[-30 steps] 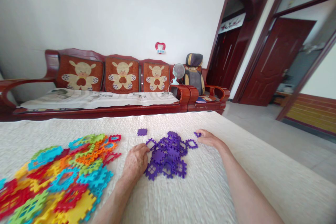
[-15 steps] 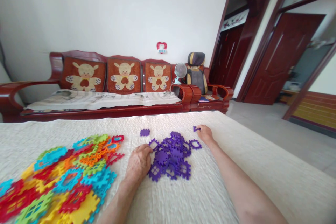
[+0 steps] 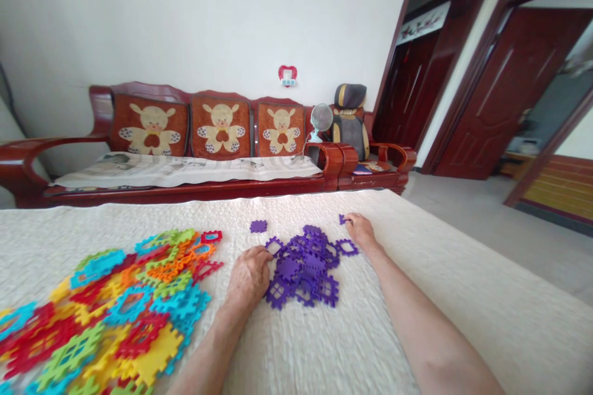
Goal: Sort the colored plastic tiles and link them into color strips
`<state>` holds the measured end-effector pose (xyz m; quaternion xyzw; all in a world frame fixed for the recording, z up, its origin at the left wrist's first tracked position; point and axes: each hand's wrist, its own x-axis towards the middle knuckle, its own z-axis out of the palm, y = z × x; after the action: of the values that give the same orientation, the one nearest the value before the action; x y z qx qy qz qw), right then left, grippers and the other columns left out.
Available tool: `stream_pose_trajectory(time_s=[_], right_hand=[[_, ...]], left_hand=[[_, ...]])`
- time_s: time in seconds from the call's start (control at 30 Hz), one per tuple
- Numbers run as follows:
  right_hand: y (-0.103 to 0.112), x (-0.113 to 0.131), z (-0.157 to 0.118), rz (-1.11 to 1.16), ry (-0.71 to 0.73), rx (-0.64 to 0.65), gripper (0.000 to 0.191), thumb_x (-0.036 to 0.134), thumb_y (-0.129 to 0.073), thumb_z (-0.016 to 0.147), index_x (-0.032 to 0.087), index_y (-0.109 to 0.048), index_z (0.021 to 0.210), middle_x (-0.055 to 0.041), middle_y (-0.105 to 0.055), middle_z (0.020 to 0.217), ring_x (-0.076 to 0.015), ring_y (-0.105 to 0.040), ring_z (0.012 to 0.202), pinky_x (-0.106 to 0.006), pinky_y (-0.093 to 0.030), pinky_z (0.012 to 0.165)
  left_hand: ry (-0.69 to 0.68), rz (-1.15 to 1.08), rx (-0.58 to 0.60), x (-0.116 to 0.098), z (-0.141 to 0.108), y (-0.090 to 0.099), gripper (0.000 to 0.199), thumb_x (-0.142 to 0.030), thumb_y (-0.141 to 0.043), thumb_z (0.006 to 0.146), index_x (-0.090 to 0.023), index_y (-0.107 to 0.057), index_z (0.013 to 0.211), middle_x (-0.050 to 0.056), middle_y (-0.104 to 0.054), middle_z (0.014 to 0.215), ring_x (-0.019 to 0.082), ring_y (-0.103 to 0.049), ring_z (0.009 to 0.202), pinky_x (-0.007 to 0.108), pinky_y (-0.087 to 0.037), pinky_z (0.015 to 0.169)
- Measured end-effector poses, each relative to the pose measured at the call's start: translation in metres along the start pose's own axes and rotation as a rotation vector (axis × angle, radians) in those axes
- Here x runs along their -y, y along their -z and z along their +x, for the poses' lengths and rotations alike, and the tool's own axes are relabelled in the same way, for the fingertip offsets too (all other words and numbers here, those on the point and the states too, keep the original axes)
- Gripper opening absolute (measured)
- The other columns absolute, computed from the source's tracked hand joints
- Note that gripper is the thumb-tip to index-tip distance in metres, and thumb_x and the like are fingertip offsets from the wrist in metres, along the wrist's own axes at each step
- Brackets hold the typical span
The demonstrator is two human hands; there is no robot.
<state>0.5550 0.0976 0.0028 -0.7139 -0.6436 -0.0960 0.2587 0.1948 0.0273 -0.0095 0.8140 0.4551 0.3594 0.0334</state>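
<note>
Moved small purple piece (image 3: 341,219) farther up, right of frame centre, pinched in right hand (image 3: 361,231); so, seemingly, drew apart from purple heap (image 3: 314,263), mid-frame; kept left hand (image 3: 251,270) curled at heap's left edge, touching hollow purple square (image 3: 275,239); could not tell whether pinching

Purple piece (image 3: 342,219) partly hidden by right hand (image 3: 361,230)

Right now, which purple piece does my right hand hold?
The purple piece showing past your right hand, beyond the purple pile; the others are in that pile or near it, none touching this hand.
</note>
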Motion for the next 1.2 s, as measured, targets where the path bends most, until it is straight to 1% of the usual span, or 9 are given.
stream_pose_trajectory(time_s=[0.1, 0.27, 0.43, 0.53, 0.67, 0.83, 0.93, 1.1, 1.2], right_hand=[[-0.003, -0.002, 0.0, -0.005, 0.015, 0.022, 0.031, 0.01, -0.042, 0.079, 0.017, -0.066, 0.096, -0.0067, -0.065, 0.107, -0.0165, -0.055, 0.103, -0.027, -0.037, 0.094], [-0.004, -0.004, -0.002, -0.015, 0.031, 0.052, 0.039, 0.005, -0.04, 0.077, 0.019, -0.062, 0.106, -0.0059, -0.06, 0.117, -0.0162, -0.052, 0.109, -0.027, -0.035, 0.096], [-0.002, -0.001, -0.003, -0.036, -0.005, 0.019, 0.034, 0.01, -0.043, 0.078, 0.018, -0.063, 0.104, -0.0085, -0.054, 0.119, -0.0177, -0.051, 0.108, -0.027, -0.037, 0.094], [0.0, 0.001, -0.004, -0.052, -0.033, -0.004, 0.03, 0.013, -0.044, 0.079, 0.017, -0.064, 0.102, -0.0097, -0.054, 0.112, -0.0178, -0.052, 0.104, -0.026, -0.038, 0.091], [0.0, 0.002, -0.003, -0.067, -0.03, 0.021, 0.029, 0.013, -0.044, 0.08, 0.018, -0.065, 0.098, -0.0078, -0.059, 0.1, -0.0164, -0.055, 0.095, -0.025, -0.039, 0.087], [0.0, 0.002, -0.001, -0.1, -0.016, 0.06, 0.032, 0.014, -0.041, 0.083, 0.02, -0.065, 0.103, -0.0068, -0.061, 0.102, -0.0154, -0.055, 0.095, -0.024, -0.036, 0.088], [0.001, 0.004, 0.0, -0.127, -0.032, 0.075, 0.032, 0.017, -0.042, 0.083, 0.023, -0.065, 0.106, -0.0065, -0.061, 0.102, -0.0157, -0.056, 0.094, -0.024, -0.037, 0.085], [0.003, 0.009, 0.005, -0.151, -0.084, 0.092, 0.031, 0.021, -0.043, 0.082, 0.027, -0.067, 0.102, -0.0047, -0.063, 0.095, -0.0156, -0.057, 0.087, -0.025, -0.039, 0.081], [0.001, 0.013, 0.008, -0.15, -0.12, 0.085, 0.031, 0.022, -0.043, 0.083, 0.026, -0.067, 0.101, -0.0061, -0.062, 0.097, -0.0167, -0.057, 0.087, -0.026, -0.039, 0.08]], left_hand=[[0.007, 0.002, -0.001, 0.0, 0.0, 0.0, 0.029, -0.009, -0.043, 0.077, -0.019, -0.066, 0.091, 0.005, -0.064, 0.101, 0.016, -0.059, 0.094, 0.03, -0.045, 0.089], [0.008, -0.007, 0.002, -0.001, 0.001, 0.0, 0.03, -0.008, -0.044, 0.076, -0.018, -0.066, 0.092, 0.005, -0.064, 0.102, 0.015, -0.059, 0.095, 0.03, -0.045, 0.091], [0.03, 0.001, 0.004, -0.003, 0.001, 0.001, 0.029, -0.007, -0.045, 0.075, -0.018, -0.067, 0.092, 0.006, -0.063, 0.103, 0.016, -0.058, 0.096, 0.03, -0.044, 0.091], [0.036, 0.002, 0.011, -0.003, 0.001, 0.001, 0.029, -0.008, -0.045, 0.076, -0.019, -0.067, 0.092, 0.006, -0.063, 0.103, 0.016, -0.058, 0.096, 0.03, -0.044, 0.092], [0.032, 0.009, 0.013, -0.002, 0.001, 0.0, 0.029, -0.008, -0.044, 0.076, -0.019, -0.067, 0.092, 0.006, -0.063, 0.102, 0.016, -0.058, 0.096, 0.03, -0.044, 0.092], [0.023, 0.013, 0.003, -0.002, 0.0, 0.0, 0.029, -0.008, -0.044, 0.076, -0.018, -0.067, 0.092, 0.006, -0.063, 0.102, 0.016, -0.058, 0.095, 0.03, -0.045, 0.09], [0.023, 0.009, -0.008, -0.002, 0.0, 0.0, 0.03, -0.008, -0.044, 0.076, -0.018, -0.066, 0.092, 0.006, -0.063, 0.103, 0.017, -0.058, 0.096, 0.031, -0.045, 0.09], [0.014, 0.005, -0.003, -0.002, -0.001, -0.001, 0.031, -0.008, -0.043, 0.076, -0.018, -0.066, 0.094, 0.006, -0.063, 0.103, 0.017, -0.058, 0.096, 0.031, -0.044, 0.091], [0.02, 0.001, -0.008, -0.003, 0.0, 0.0, 0.031, -0.008, -0.042, 0.077, -0.019, -0.066, 0.093, 0.006, -0.063, 0.103, 0.016, -0.058, 0.096, 0.031, -0.044, 0.091]])
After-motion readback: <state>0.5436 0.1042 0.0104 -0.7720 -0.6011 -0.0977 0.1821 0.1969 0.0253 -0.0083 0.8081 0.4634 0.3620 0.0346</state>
